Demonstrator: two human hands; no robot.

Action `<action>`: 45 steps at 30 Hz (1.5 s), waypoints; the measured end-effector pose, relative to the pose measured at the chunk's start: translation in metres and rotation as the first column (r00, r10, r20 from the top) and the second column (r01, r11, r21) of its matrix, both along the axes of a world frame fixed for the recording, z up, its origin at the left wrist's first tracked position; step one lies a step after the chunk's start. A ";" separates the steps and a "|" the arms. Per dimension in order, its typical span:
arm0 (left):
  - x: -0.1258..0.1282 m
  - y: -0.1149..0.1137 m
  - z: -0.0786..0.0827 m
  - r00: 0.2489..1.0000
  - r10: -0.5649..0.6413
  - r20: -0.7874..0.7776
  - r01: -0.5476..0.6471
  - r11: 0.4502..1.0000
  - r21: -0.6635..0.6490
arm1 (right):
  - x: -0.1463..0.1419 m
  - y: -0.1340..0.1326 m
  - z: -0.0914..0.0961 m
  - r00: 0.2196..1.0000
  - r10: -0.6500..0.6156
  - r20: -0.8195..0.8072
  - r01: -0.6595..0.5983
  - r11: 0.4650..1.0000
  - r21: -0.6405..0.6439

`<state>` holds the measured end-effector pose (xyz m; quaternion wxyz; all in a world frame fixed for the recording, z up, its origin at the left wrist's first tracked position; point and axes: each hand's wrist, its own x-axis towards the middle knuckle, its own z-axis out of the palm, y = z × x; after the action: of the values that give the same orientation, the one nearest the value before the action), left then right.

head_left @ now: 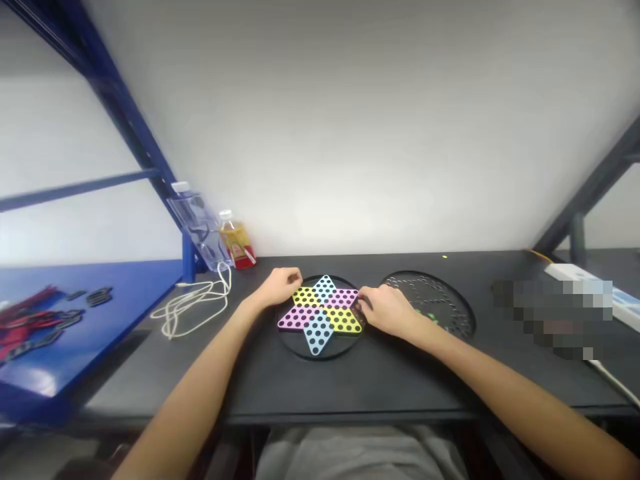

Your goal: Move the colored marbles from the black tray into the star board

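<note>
A star-shaped Chinese checkers board (320, 325) with pink, yellow and blue points full of dark holes is in the middle of the desk. Beneath it shows the rim of a round black tray (316, 359). At the upper left yellow point, my left hand (281, 287) has its fingers curled against the board's edge. My right hand (389, 309) pinches at the right side, between the pink and yellow points. Its fingertips are partly hidden. Just beyond my right hand lies a round dark lid or tray (463, 307) with small green pieces (433, 317) inside.
A white cable (200, 301), a large clear bottle (200, 223) and a yellow-and-red drink bottle (237, 241) stand at the left. The blue table (135, 293) holds red and black items. On the right are a white power strip (570, 272) and a pixelated dark object (545, 317).
</note>
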<state>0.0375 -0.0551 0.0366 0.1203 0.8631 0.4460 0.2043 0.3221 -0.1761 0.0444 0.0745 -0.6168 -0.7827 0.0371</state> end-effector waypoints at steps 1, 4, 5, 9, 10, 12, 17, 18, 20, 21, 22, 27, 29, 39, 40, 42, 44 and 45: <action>0.000 0.000 0.000 1.000 0.003 0.000 -0.003 1.000 -0.002 | 0.000 0.000 0.000 1.000 0.015 0.002 -0.015 1.000 -0.002; 0.000 0.000 0.000 1.000 0.003 -0.005 -0.003 1.000 -0.014 | -0.001 0.000 -0.001 1.000 0.023 0.015 -0.023 1.000 -0.016; 0.001 0.000 0.000 1.000 0.001 -0.005 -0.001 1.000 -0.017 | -0.001 -0.001 0.000 1.000 0.020 0.023 -0.020 1.000 -0.023; 0.001 -0.001 0.001 1.000 -0.006 0.002 0.007 1.000 -0.019 | -0.006 -0.005 0.003 0.995 0.030 0.093 -0.026 0.999 -0.038; 0.001 -0.001 0.001 1.000 -0.006 0.006 0.006 1.000 -0.016 | -0.008 -0.007 0.005 0.994 0.037 0.107 -0.033 0.999 -0.039; 0.001 -0.001 0.001 1.000 -0.007 0.008 0.007 1.000 -0.017 | -0.010 -0.009 0.007 0.991 0.041 0.128 -0.037 0.999 -0.032; 0.001 -0.001 0.000 1.000 0.003 0.006 -0.002 1.000 -0.027 | -0.011 -0.007 0.008 0.992 0.020 0.121 -0.014 0.999 -0.052; 0.001 -0.001 0.000 1.000 0.003 0.003 -0.003 1.000 -0.027 | -0.011 -0.006 0.008 0.995 0.007 0.100 -0.001 0.998 -0.058; 0.000 -0.001 -0.001 1.000 0.007 0.000 -0.007 0.999 -0.033 | -0.010 -0.004 0.006 0.998 -0.023 0.053 0.027 0.998 -0.061; 0.000 -0.001 -0.001 1.000 0.006 -0.003 -0.006 0.999 -0.037 | -0.009 -0.003 0.005 0.999 -0.037 0.035 0.039 0.997 -0.061; 0.000 -0.001 -0.001 1.000 0.004 -0.003 -0.005 0.999 -0.037 | -0.008 -0.003 0.005 0.999 -0.046 0.023 0.048 0.997 -0.063; 0.000 0.000 -0.002 1.000 -0.002 0.004 0.002 1.000 -0.025 | -0.008 -0.004 0.006 0.999 -0.027 0.040 0.030 0.998 -0.062; 0.000 0.000 -0.002 1.000 0.002 0.005 -0.002 1.000 -0.030 | -0.009 -0.005 0.007 0.996 -0.035 0.079 0.041 0.996 -0.073; 0.001 -0.001 -0.003 1.000 -0.002 -0.002 0.002 1.000 -0.030 | -0.005 -0.004 0.004 0.999 -0.046 0.021 0.047 0.997 -0.060; 0.001 -0.001 -0.003 1.000 -0.005 -0.005 0.005 1.000 -0.028 | -0.005 -0.004 0.004 0.999 -0.041 0.022 0.042 0.998 -0.055; 0.000 0.000 -0.003 1.000 -0.005 -0.008 0.005 1.000 -0.025 | -0.005 -0.005 0.004 0.999 -0.028 0.034 0.029 0.999 -0.044; 0.000 0.000 -0.003 1.000 -0.001 -0.011 0.001 1.000 -0.028 | -0.006 -0.005 0.005 0.998 -0.022 0.057 0.024 0.999 -0.043; 0.000 0.001 -0.003 1.000 0.001 -0.010 -0.002 1.000 -0.028 | -0.006 -0.005 0.006 0.998 -0.020 0.064 0.023 0.999 -0.047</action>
<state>0.0371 -0.0542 0.0332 0.1298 0.8620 0.4500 0.1936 0.3159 -0.1813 0.0499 0.0353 -0.6275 -0.7770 0.0353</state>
